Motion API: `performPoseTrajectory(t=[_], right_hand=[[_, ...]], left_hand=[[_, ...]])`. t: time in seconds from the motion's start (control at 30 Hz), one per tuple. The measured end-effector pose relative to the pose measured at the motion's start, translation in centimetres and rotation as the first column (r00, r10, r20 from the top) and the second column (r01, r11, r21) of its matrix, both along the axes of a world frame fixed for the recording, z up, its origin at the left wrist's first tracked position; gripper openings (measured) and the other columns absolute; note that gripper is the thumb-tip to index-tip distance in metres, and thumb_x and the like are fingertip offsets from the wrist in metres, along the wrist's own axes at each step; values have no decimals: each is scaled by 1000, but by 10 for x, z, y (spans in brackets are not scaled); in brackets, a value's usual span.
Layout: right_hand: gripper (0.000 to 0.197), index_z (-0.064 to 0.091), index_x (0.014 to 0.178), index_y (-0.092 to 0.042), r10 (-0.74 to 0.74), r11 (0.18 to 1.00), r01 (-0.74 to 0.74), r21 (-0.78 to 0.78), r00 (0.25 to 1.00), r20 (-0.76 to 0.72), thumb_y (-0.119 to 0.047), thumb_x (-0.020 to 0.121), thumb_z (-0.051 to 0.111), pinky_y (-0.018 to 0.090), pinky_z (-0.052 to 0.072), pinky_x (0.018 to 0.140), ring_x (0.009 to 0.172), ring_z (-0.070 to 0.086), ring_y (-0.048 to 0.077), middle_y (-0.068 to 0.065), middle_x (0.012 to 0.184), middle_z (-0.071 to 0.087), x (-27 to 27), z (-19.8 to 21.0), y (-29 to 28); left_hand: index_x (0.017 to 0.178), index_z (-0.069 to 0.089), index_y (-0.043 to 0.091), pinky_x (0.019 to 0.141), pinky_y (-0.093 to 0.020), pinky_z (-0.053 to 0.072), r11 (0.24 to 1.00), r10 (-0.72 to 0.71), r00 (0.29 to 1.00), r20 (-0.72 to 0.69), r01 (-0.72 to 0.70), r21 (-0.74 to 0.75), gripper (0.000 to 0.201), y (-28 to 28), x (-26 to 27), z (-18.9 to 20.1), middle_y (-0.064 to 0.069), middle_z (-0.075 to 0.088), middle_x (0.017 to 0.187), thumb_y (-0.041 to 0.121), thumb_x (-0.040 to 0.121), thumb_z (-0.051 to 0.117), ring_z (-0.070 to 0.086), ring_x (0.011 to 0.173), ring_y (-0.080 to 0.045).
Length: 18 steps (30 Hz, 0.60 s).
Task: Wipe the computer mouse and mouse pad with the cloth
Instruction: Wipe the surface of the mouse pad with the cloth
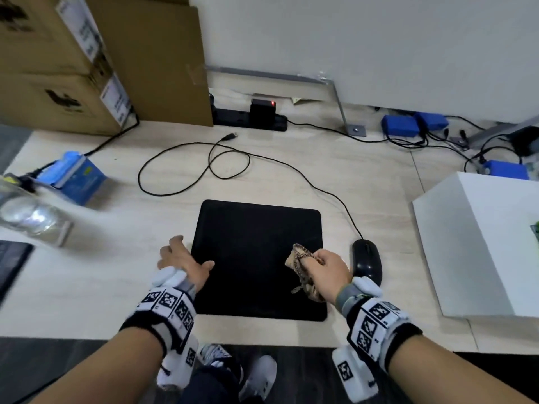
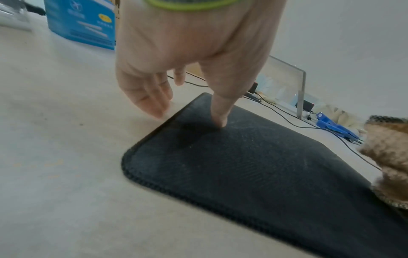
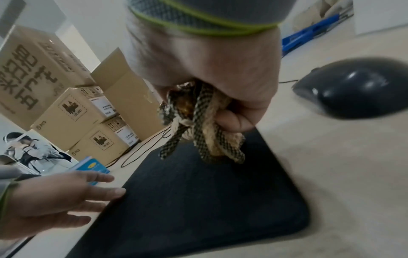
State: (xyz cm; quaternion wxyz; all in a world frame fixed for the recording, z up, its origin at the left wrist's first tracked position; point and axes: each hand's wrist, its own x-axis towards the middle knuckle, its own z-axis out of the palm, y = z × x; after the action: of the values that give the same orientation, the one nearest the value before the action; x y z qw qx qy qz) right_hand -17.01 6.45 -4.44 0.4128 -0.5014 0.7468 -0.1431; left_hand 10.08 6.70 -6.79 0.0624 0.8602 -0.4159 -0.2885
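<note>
A black square mouse pad [image 1: 256, 258] lies on the pale desk in front of me. My left hand [image 1: 182, 262] rests at its left edge with straight fingers, the thumb [image 2: 219, 115] pressing down on the pad [image 2: 253, 165]. My right hand [image 1: 325, 271] grips a bunched brown cloth with a checked border [image 1: 302, 265] over the right part of the pad [image 3: 198, 200]. In the right wrist view the cloth [image 3: 205, 129] hangs from the fist just above the pad. A black wired mouse [image 1: 367, 262] sits on the desk just right of the pad, beside my right hand.
The mouse cable [image 1: 221, 161] loops across the desk behind the pad. A blue box [image 1: 74, 177] and a clear container [image 1: 32, 217] stand at the left, cardboard boxes [image 1: 58, 68] at the back left. A white box [image 1: 481, 243] stands at the right.
</note>
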Motion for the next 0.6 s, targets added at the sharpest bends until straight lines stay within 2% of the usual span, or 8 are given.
performPoseTrajectory(t=[0.1, 0.2, 0.27, 0.33, 0.37, 0.43, 0.5, 0.6], right_hand=[[41, 48, 64, -17, 11, 999, -14, 40, 996, 87, -54, 73, 63, 27, 43, 53, 52, 53, 19, -4, 56, 54, 30, 6, -5], [49, 55, 77, -21, 127, 989, -132, 67, 989, 77, -69, 65, 61, 23, 48, 53, 55, 63, 13, -6, 67, 66, 65, 23, -13], [49, 58, 78, -23, 251, 966, -251, 64, 968, 11, -71, 68, 58, 24, 45, 55, 59, 61, 10, -6, 70, 67, 85, 37, -19], [41, 59, 73, -19, 348, 935, -346, 75, 937, -18, -60, 76, 56, 23, 41, 50, 57, 58, 10, -5, 68, 64, 101, 53, -24], [35, 57, 71, -17, 376, 924, -373, 83, 926, -29, -51, 80, 56, 22, 39, 48, 56, 55, 12, -3, 67, 62, 104, 58, -27], [24, 51, 69, -16, 405, 914, -400, 75, 912, -71, -33, 85, 53, 23, 37, 49, 58, 52, 17, 0, 68, 57, 102, 69, -33], [22, 48, 67, -12, 398, 917, -398, 16, 911, -107, -23, 85, 51, 27, 37, 52, 65, 55, 26, 1, 66, 55, 94, 82, -36], [20, 54, 71, -5, 346, 927, -345, -147, 938, -19, -20, 86, 55, 31, 42, 57, 67, 58, 29, 6, 64, 59, 87, 118, -46]], left_hand=[[136, 32, 11, 87, -38, 49, 997, 82, 981, -177, -83, 3, 74, 0, 0, -2, -18, 58, 123, 27, 77, 75, 61, 103, -35], [111, 60, 9, 77, -28, 49, 989, 103, 905, -414, -137, -54, 33, -3, -1, 10, -15, 70, 105, 16, 81, 72, 65, 85, -25], [107, 66, 7, 72, -28, 52, 988, 39, 770, -637, -123, -88, 21, -3, -8, 26, -12, 72, 96, 8, 85, 66, 65, 79, -21], [109, 68, 5, 69, -30, 55, 994, -11, 536, -844, -86, -68, 24, -2, -17, 51, -9, 71, 92, 0, 89, 55, 64, 80, -21], [107, 69, 5, 68, -29, 55, 997, -16, 450, -893, -65, -50, 28, -2, -20, 60, -10, 70, 92, -3, 90, 49, 64, 79, -21], [111, 67, 2, 71, -32, 55, 998, -10, 356, -934, -62, -34, 37, -5, -22, 70, -12, 69, 97, -6, 90, 38, 63, 83, -25], [113, 65, 3, 79, -37, 53, 989, 30, 323, -946, -145, -18, 34, -9, -21, 73, -14, 67, 100, 0, 95, 36, 65, 84, -30], [114, 62, 7, 82, -39, 52, 959, 99, 367, -925, -282, -10, 25, -17, -15, 68, -14, 63, 112, 15, 99, 44, 63, 88, -31]])
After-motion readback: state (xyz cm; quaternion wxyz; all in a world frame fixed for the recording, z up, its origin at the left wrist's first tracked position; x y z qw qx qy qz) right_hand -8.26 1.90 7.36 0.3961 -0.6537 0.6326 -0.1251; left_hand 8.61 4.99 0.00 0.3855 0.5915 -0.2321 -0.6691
